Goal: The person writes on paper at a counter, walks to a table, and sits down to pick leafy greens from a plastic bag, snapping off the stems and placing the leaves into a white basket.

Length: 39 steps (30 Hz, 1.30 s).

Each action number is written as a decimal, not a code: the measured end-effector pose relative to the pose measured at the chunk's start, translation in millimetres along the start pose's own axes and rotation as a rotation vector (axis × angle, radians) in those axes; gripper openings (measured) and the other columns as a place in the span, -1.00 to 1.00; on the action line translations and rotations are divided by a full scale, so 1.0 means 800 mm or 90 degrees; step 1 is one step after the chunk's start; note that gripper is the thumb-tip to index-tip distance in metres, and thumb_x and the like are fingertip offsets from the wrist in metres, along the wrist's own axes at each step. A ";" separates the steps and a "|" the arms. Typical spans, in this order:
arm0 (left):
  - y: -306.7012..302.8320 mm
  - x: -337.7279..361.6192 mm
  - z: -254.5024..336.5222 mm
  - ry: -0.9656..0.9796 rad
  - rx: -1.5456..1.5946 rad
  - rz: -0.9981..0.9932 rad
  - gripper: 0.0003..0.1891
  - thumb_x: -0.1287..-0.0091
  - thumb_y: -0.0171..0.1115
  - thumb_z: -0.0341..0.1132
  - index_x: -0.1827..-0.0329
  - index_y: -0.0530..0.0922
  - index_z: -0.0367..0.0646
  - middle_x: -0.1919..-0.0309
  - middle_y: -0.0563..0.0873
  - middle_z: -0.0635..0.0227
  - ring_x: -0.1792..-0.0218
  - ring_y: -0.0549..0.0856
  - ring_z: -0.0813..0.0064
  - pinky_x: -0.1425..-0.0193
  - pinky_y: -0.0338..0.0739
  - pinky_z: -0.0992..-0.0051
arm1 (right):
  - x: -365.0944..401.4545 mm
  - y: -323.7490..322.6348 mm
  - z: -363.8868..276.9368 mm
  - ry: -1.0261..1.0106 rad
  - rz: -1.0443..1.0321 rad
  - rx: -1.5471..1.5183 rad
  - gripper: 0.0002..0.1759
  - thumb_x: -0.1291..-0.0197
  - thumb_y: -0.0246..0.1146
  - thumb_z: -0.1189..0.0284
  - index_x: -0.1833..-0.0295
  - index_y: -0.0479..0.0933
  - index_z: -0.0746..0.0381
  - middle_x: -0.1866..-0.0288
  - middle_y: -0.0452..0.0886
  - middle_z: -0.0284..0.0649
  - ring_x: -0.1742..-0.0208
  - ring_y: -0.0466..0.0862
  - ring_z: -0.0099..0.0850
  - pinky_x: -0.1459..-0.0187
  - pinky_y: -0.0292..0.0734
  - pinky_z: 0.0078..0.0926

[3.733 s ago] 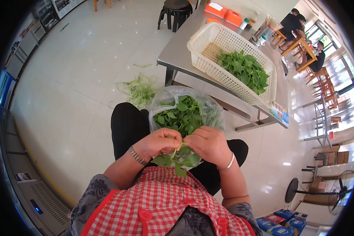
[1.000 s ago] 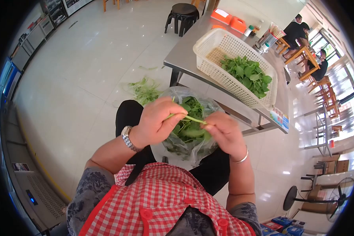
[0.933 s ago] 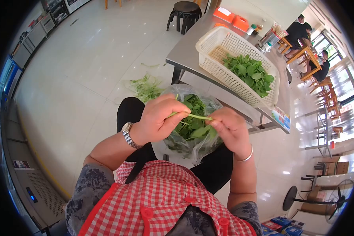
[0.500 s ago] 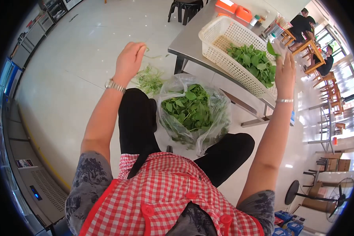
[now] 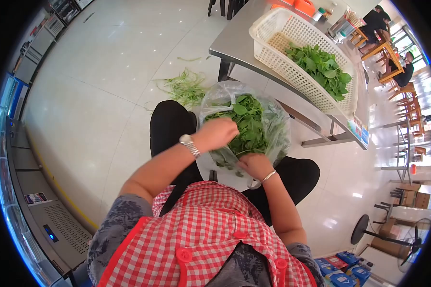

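1 plastic bag of greens stands btwn the knees, mouth up, prob. so both hands reach in; L hand lies knuckles-up in the leaves, fingers curled under, grip hidden, can't tell; R hand bends at the bag's near edge, hold likewise unclear; also 1 white basket w/ leaves on the table; 1 stem pile on the floor, L side.

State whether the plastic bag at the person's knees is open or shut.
Open: the plastic bag gapes wide at its mouth, leafy greens show inside, and the left hand reaches into them.
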<state>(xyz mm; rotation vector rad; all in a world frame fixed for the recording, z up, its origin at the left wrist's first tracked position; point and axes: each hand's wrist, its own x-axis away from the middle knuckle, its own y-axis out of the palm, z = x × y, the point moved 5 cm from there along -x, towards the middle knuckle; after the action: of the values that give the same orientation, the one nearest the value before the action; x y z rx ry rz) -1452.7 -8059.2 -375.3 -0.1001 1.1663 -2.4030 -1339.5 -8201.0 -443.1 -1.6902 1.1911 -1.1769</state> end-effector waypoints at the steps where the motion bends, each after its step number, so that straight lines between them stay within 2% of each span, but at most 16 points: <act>1: 0.034 0.000 -0.007 -0.055 -0.047 -0.065 -0.79 -0.29 0.15 -0.21 0.33 0.60 -0.16 0.34 0.62 0.18 0.23 0.63 0.12 0.14 0.52 0.19 | 0.008 0.007 -0.004 0.002 -0.023 -0.017 -0.67 -0.21 0.16 0.10 0.24 0.64 0.12 0.29 0.68 -0.18 0.26 0.67 -0.16 0.25 0.52 -0.17; 5: 0.104 -0.006 -0.033 -0.102 -0.194 -0.161 -0.78 -0.20 0.25 -0.17 0.38 0.59 -0.15 0.37 0.65 0.23 0.27 0.66 0.15 0.21 0.55 0.19 | 0.036 -0.007 -0.013 0.062 -0.113 -0.059 -0.61 -0.17 0.18 0.01 0.25 0.63 0.12 0.28 0.69 -0.17 0.25 0.67 -0.15 0.24 0.53 -0.16; 6: 0.106 -0.008 -0.033 -0.094 -0.169 -0.141 -0.77 -0.18 0.30 -0.17 0.38 0.60 -0.18 0.39 0.67 0.22 0.31 0.67 0.19 0.25 0.53 0.26 | 0.046 -0.007 -0.014 0.088 -0.139 -0.070 -0.60 -0.15 0.19 -0.01 0.23 0.63 0.12 0.27 0.69 -0.17 0.23 0.67 -0.15 0.23 0.53 -0.16; 9: 0.089 -0.018 -0.034 -0.141 0.164 -0.156 -0.74 -0.18 0.33 -0.17 0.36 0.62 -0.22 0.44 0.66 0.21 0.39 0.63 0.29 0.29 0.49 0.33 | 0.062 0.000 0.004 0.090 -0.061 -0.081 -0.58 -0.10 0.25 0.00 0.16 0.61 0.13 0.26 0.68 -0.15 0.18 0.67 -0.15 0.21 0.54 -0.19; 10: 0.067 -0.017 -0.020 -0.179 0.259 -0.137 -0.71 -0.22 0.33 -0.16 0.30 0.63 -0.26 0.51 0.63 0.29 0.45 0.56 0.51 0.33 0.43 0.42 | 0.062 -0.003 0.008 0.098 -0.029 -0.092 -0.59 -0.10 0.26 0.03 0.13 0.61 0.13 0.25 0.67 -0.14 0.17 0.66 -0.15 0.21 0.54 -0.20; 11: 0.041 -0.017 -0.008 -0.209 0.338 -0.089 -0.68 -0.25 0.30 -0.15 0.35 0.59 -0.30 0.66 0.48 0.34 0.57 0.43 0.63 0.47 0.33 0.48 | 0.062 -0.005 0.009 0.110 0.008 -0.112 -0.60 -0.10 0.27 0.05 0.11 0.60 0.13 0.24 0.67 -0.13 0.16 0.66 -0.15 0.20 0.55 -0.20; 13: 0.008 -0.019 0.008 -0.180 0.349 -0.035 -0.70 -0.31 0.27 -0.16 0.36 0.62 -0.28 0.62 0.45 0.47 0.54 0.35 0.71 0.47 0.26 0.56 | 0.058 -0.016 0.012 0.117 0.077 -0.136 -0.62 -0.09 0.30 0.11 0.08 0.60 0.14 0.24 0.65 -0.13 0.16 0.66 -0.15 0.20 0.55 -0.23; 16: -0.012 -0.021 0.024 -0.295 0.557 -0.050 -0.75 -0.36 0.22 -0.23 0.25 0.63 -0.28 0.35 0.63 0.46 0.33 0.55 0.69 0.28 0.42 0.64 | 0.056 -0.041 0.011 0.131 0.189 -0.222 -0.66 -0.09 0.32 0.21 0.08 0.59 0.18 0.23 0.63 -0.15 0.21 0.66 -0.18 0.21 0.55 -0.27; 21: 0.009 -0.038 0.027 -0.357 0.906 -0.029 -0.81 -0.41 0.14 -0.26 0.12 0.57 -0.20 0.22 0.65 0.42 0.26 0.63 0.57 0.23 0.54 0.54 | 0.065 -0.108 -0.009 0.141 0.365 -0.453 -0.62 -0.09 0.35 0.33 -0.01 0.54 0.23 0.17 0.59 -0.16 0.30 0.66 -0.28 0.24 0.54 -0.35; 24: 0.031 -0.041 0.033 -0.370 1.064 -0.033 -0.82 -0.43 0.11 -0.26 0.13 0.56 -0.19 0.18 0.64 0.38 0.25 0.63 0.53 0.23 0.56 0.49 | 0.057 -0.103 -0.018 0.147 0.315 -0.477 -0.56 -0.09 0.36 0.35 -0.10 0.51 0.23 0.12 0.58 -0.15 0.32 0.66 -0.29 0.25 0.54 -0.40; 27: 0.040 -0.048 0.037 -0.365 1.167 -0.028 -0.81 -0.44 0.10 -0.26 0.12 0.55 -0.19 0.16 0.64 0.37 0.21 0.63 0.50 0.19 0.57 0.46 | 0.049 -0.083 -0.011 0.168 0.360 -0.450 -0.49 -0.09 0.37 0.38 -0.18 0.46 0.22 0.13 0.58 -0.16 0.32 0.65 -0.37 0.25 0.54 -0.47; 29: 0.040 -0.047 0.037 -0.363 1.223 -0.043 -0.81 -0.45 0.09 -0.26 0.11 0.54 -0.21 0.16 0.64 0.36 0.16 0.62 0.48 0.13 0.58 0.44 | 0.043 -0.060 -0.001 0.187 0.336 -0.603 -0.49 -0.11 0.37 0.41 -0.20 0.45 0.22 0.12 0.58 -0.18 0.32 0.63 -0.44 0.26 0.52 -0.51; 30: 0.036 -0.044 0.039 -0.356 1.195 -0.020 -0.82 -0.45 0.08 -0.28 0.11 0.54 -0.22 0.15 0.63 0.33 0.14 0.62 0.45 0.12 0.59 0.44 | 0.039 -0.048 0.002 0.195 0.322 -0.681 -0.48 -0.11 0.36 0.43 -0.21 0.45 0.22 0.11 0.58 -0.19 0.33 0.61 -0.48 0.27 0.52 -0.53; 33: 0.016 -0.041 0.048 -0.339 1.158 0.036 -0.84 -0.44 0.08 -0.33 0.12 0.52 -0.25 0.15 0.61 0.28 0.08 0.62 0.38 0.04 0.61 0.41 | 0.024 -0.032 0.013 0.128 0.350 -0.702 -0.47 -0.12 0.34 0.48 -0.24 0.43 0.23 0.11 0.58 -0.21 0.35 0.55 -0.53 0.28 0.50 -0.55; 36: 0.026 -0.033 0.012 -0.367 1.256 0.069 -0.85 -0.44 0.09 -0.36 0.10 0.51 -0.27 0.13 0.59 0.22 0.05 0.62 0.31 -0.05 0.60 0.38 | 0.023 -0.064 -0.007 0.141 0.406 -0.696 -0.59 -0.13 0.32 0.51 -0.13 0.52 0.25 0.12 0.60 -0.23 0.39 0.53 -0.52 0.28 0.50 -0.56; 39: 0.025 -0.033 0.008 -0.410 1.404 0.081 -0.82 -0.44 0.07 -0.36 0.03 0.47 -0.28 0.05 0.57 0.15 -0.01 0.61 0.25 -0.07 0.59 0.38 | 0.012 -0.054 -0.008 0.163 0.359 -0.641 -0.69 -0.15 0.30 0.50 -0.05 0.59 0.26 0.14 0.59 -0.26 0.38 0.53 -0.55 0.28 0.50 -0.60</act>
<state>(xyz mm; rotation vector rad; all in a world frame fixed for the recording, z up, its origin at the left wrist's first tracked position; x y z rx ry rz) -1420.0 -8063.0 -383.3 -0.0364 -1.7429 -1.8968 -1332.4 -8197.8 -399.0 -1.6481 2.4906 -0.4281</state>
